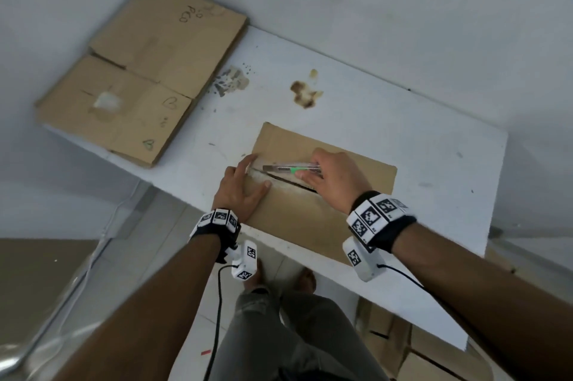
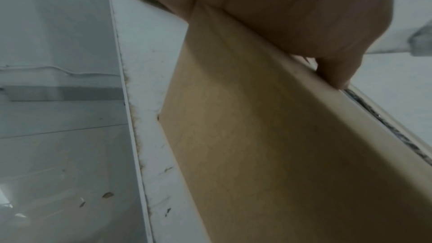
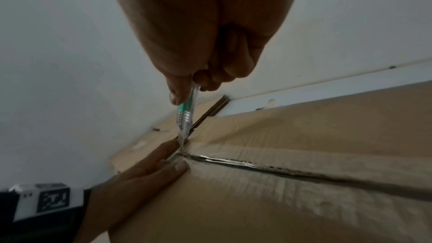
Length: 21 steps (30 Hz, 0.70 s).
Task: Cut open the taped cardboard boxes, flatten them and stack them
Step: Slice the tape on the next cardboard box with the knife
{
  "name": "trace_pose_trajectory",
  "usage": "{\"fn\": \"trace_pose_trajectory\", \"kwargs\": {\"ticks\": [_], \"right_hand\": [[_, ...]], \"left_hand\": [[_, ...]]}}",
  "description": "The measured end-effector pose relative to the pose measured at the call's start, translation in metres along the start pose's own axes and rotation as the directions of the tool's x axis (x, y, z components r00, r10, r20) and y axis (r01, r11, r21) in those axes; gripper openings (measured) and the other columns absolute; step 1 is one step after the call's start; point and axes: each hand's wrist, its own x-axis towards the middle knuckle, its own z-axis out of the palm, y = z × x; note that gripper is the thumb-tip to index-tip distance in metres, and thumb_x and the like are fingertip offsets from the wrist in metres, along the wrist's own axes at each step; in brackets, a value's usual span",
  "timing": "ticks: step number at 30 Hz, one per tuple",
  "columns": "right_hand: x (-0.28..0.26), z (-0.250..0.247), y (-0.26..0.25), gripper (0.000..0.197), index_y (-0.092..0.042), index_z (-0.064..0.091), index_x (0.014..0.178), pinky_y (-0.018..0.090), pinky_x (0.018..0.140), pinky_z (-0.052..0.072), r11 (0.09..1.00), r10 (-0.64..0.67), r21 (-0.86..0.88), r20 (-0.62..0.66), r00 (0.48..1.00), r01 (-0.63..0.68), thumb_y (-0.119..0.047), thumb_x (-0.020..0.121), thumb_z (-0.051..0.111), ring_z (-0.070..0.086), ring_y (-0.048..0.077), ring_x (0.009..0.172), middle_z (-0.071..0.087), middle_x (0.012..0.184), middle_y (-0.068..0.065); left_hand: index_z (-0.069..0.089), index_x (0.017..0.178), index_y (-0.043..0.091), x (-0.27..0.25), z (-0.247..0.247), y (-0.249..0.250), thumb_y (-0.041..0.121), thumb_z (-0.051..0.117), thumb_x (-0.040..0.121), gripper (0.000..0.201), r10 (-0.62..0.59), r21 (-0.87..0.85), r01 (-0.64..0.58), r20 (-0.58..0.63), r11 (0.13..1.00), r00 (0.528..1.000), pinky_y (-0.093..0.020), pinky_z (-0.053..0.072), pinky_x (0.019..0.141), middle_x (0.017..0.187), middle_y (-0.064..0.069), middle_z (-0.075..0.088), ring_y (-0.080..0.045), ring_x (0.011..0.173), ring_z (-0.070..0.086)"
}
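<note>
Forearms with tagged wristbands were seen nearest. On the white table (image 1: 403, 120), near its front edge, a taped cardboard box (image 1: 297, 219) was pressed flat-fingered at its left end by the left hand (image 1: 240, 190). Its top seam was slit almost to that end by a utility knife (image 1: 288, 169), around which the right hand (image 1: 333, 179) was clamped. Flattening remained. Flattened boxes (image 1: 139, 70) were already stacked at the far left corner. Stains were noted mid-table; pale walls surrounded.
</note>
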Motion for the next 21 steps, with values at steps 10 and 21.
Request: {"fn": "trace_pose_trajectory", "kwargs": {"ticks": [10, 21], "right_hand": [[0.022, 0.011, -0.023, 0.024, -0.021, 0.061, 0.119, 0.033, 0.066, 0.045, 0.9, -0.117, -0.396, 0.18, 0.977, 0.181, -0.035, 0.102, 0.052, 0.064, 0.029, 0.084, 0.063, 0.095, 0.005], [-0.056, -0.059, 0.072, 0.028, -0.035, 0.062, 0.126, 0.035, 0.077, 0.047, 0.869, 0.133, -0.49, 0.363, 0.922, 0.067, -0.032, 0.103, 0.045, 0.065, 0.026, 0.101, 0.068, 0.112, 0.001]], "left_hand": [[0.029, 0.143, 0.058, 0.002, 0.003, -0.001, 0.064, 0.063, 0.086, 0.067, 0.024, 0.023, -0.023, -0.032, 0.999, 0.999, -0.05, 0.053, 0.09, 0.119, -0.002, 0.052, -0.031, 0.109, 0.061], [0.026, 0.147, 0.053, -0.003, 0.0, 0.007, 0.062, 0.057, 0.09, 0.065, 0.062, 0.168, -0.06, -0.009, 0.984, 0.998, -0.051, 0.054, 0.084, 0.125, -0.004, 0.049, -0.031, 0.106, 0.058]]}}
